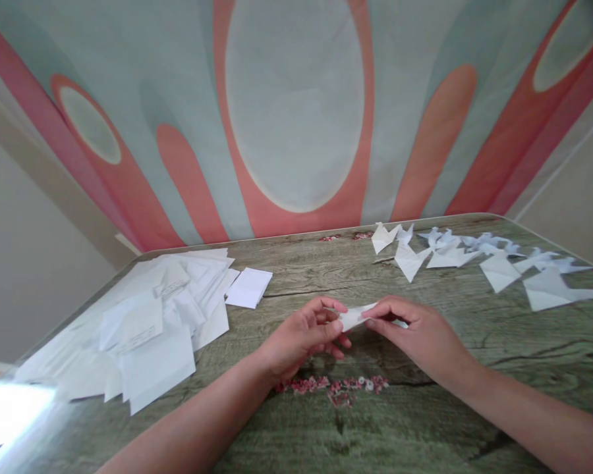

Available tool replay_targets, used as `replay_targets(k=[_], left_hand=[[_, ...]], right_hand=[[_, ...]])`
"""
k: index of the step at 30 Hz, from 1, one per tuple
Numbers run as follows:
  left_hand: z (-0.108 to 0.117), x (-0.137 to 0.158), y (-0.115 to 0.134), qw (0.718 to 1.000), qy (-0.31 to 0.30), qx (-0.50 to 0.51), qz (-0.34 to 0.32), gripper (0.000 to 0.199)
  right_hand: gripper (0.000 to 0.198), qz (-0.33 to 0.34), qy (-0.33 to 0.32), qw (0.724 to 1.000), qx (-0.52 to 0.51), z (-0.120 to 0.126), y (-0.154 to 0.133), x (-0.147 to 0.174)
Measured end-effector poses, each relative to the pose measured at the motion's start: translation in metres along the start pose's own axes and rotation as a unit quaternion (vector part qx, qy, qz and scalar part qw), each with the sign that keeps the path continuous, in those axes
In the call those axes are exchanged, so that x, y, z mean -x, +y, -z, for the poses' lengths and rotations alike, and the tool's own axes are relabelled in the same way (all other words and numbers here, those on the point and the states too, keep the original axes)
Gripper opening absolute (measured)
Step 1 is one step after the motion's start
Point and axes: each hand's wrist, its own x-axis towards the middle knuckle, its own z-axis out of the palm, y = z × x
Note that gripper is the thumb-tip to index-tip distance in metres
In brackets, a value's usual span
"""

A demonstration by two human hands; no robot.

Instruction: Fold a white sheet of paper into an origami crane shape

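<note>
A small folded white paper (353, 318) is held in the air above the table, between both hands. My left hand (310, 329) pinches its left end between thumb and fingers, with the other fingers curled below. On the other side, my right hand (415, 329) grips the right end between thumb and forefinger. The paper's exact folded shape is partly hidden by the fingers.
A wide pile of white paper sheets (158, 355) covers the table's left side, with a small folded square (248, 288) beside it. Several folded paper birds (499, 271) stand at the back right. The wood-patterned table (296, 434) meets a patterned backdrop (296, 131).
</note>
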Motion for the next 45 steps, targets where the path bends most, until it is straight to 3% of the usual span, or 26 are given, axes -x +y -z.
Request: replay_targets(k=[3, 6, 8, 14, 18, 25, 30, 34, 38, 45], left_hand=[[-0.006, -0.001, -0.008, 0.994, 0.072, -0.071, -0.048, 0.033], [-0.008, -0.003, -0.015, 0.968, 0.167, -0.160, -0.101, 0.022], [-0.006, -0.005, -0.017, 0.960, 0.191, -0.165, -0.125, 0.017], [-0.004, -0.006, -0.013, 0.981, 0.153, -0.047, -0.107, 0.023], [-0.008, -0.005, -0.013, 0.979, 0.161, -0.032, -0.121, 0.023], [-0.011, -0.004, -0.008, 0.967, 0.201, -0.044, -0.149, 0.024], [-0.010, -0.003, -0.007, 0.965, 0.199, -0.069, -0.158, 0.023], [-0.009, -0.004, -0.010, 0.966, 0.176, -0.107, -0.157, 0.023], [-0.010, -0.002, -0.013, 0.951, 0.195, -0.162, -0.179, 0.022], [-0.017, 0.000, -0.012, 0.955, 0.201, -0.139, -0.166, 0.022]], right_hand=[[0.011, -0.010, 0.027, 0.999, 0.019, -0.001, -0.002, 0.002], [0.014, -0.013, 0.020, 1.000, 0.004, -0.004, -0.003, 0.004], [0.018, -0.004, 0.009, 1.000, -0.014, -0.004, -0.002, 0.004], [0.020, -0.081, -0.021, 0.995, -0.057, -0.004, -0.002, 0.003], [0.020, -0.089, -0.024, 0.990, -0.110, -0.004, -0.006, 0.003], [0.021, -0.111, 0.005, 0.982, -0.151, -0.001, -0.003, 0.001], [0.024, -0.114, -0.018, 0.970, -0.215, -0.001, 0.001, 0.000], [0.022, -0.108, -0.029, 0.977, -0.183, -0.002, -0.002, 0.000], [0.021, -0.093, -0.020, 0.983, -0.156, -0.002, -0.004, 0.001], [0.022, -0.092, -0.019, 0.982, -0.164, -0.003, 0.007, 0.000]])
